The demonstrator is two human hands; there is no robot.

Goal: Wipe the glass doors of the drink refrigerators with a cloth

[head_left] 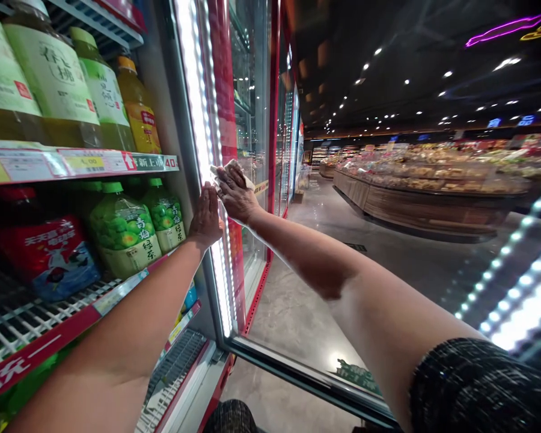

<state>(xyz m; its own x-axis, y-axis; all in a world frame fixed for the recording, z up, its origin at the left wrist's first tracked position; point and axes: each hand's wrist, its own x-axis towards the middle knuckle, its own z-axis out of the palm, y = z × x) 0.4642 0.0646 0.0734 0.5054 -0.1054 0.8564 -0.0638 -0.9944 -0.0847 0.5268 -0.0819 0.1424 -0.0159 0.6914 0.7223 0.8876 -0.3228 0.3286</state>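
My right hand (pixel 237 195) presses a pale, crumpled cloth (pixel 231 165) against the inner side of the glass cooler door (pixel 247 252), close to the lit strip at its hinge side. Just left of it, my left hand (pixel 205 218) rests with fingers stretched upward against the bright LED light strip (pixel 223 282). Nothing shows in the left hand, though its palm is hidden. Both arms reach forward at about the height of the cooler's upper price rail (pixel 81 163).
Large drink bottles (pixel 56 72) line the upper shelf. Green-labelled bottles (pixel 122 231) and a red pack (pixel 49 252) stand below. The door's dark bottom frame (pixel 297 376) crosses the floor. Beyond the glass is a wooden display counter (pixel 415 210) heaped with goods.
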